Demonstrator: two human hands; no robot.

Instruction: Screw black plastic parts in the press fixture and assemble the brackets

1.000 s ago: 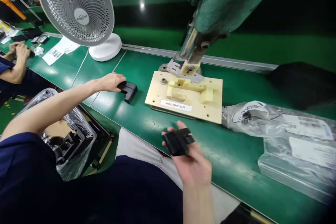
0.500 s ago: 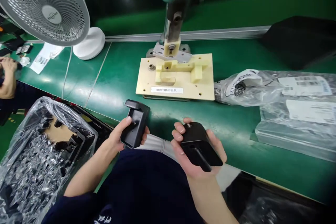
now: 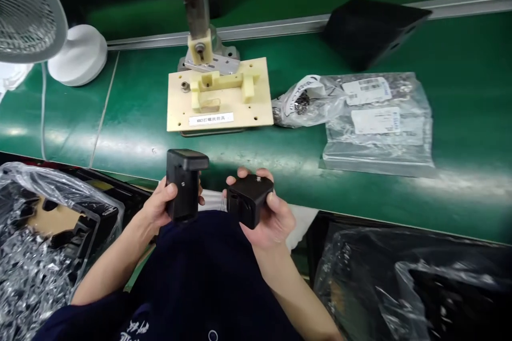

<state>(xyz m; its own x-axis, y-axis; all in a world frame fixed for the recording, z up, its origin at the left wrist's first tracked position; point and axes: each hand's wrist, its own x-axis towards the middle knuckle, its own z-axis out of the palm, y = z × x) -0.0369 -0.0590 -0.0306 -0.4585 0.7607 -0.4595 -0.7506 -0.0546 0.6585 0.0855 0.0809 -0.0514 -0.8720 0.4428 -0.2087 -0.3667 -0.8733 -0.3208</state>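
My left hand [image 3: 162, 203] is closed round a black plastic housing [image 3: 183, 186], held upright with its lipped end at the top and a small screw or hole showing on its face. In my right hand [image 3: 276, 218] is a black block-shaped part [image 3: 250, 194] with a small metal stud on its top face; the fingers wrap its far side and the thumb presses its right side. The two parts are apart, side by side over the bench's front edge. Beyond them stands a cream fixture plate [image 3: 244, 115] with a printed label and raised blocks, beneath a metal press arm [image 3: 198, 16].
A clear bag of small metal parts [image 3: 336, 101] lies right of the fixture. Behind it sits a black angular object [image 3: 368, 32]. A fan [image 3: 30, 16] and its white base [image 3: 78, 56] are at the left. Plastic-lined bins [image 3: 96, 213] flank me below the green bench [image 3: 464, 133].
My view has swung right. The right hand has turned its block so the studded face points up. My left hand has tipped its housing more upright.
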